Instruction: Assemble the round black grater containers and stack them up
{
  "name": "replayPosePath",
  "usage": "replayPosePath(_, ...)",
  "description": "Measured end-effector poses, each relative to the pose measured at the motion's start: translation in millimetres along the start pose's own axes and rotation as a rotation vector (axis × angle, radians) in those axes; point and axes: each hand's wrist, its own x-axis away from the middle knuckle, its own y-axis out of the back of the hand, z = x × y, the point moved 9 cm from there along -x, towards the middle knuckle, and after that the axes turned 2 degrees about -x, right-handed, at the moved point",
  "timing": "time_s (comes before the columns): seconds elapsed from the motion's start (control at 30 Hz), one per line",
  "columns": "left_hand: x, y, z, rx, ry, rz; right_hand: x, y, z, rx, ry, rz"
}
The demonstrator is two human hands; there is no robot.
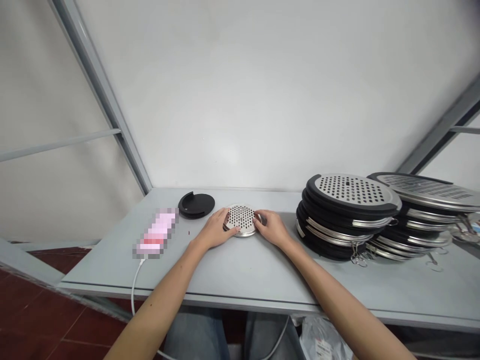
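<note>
On the table in front of me lies a round perforated metal disc (240, 218) with a shiny rim. My left hand (216, 229) is curved around its left side, the thumb resting on the near rim. From the right, my right hand (272, 227) holds the opposite edge with fingers and thumb. Part of the rim is hidden under both hands. Behind and left of my left hand sits a shallow black round piece (196, 205) with a raised lip along one side.
A stack of larger perforated discs with black rims (348, 215) stands to the right, and a second stack (423, 215) is beside it. At left lies a pixelated pink phone-like object (157, 232) with a white cable (134, 287) over the table's front edge. A white wall (240, 100) rises behind.
</note>
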Motion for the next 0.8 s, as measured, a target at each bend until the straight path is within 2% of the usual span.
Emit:
replayPosePath(0.33,0,-1.2,3,-0.022,0.008,0.018,0,-6,-3,0.064,0.007,-0.021)
replayPosePath(0.53,3,-11.7,13,-0.099,0.052,0.118,-1,-4,-3,0.016,-0.01,-0.002)
replayPosePath(0.8,1,-2.8,3,-0.071,0.035,0.078,-3,0,1,-0.067,0.008,0.004)
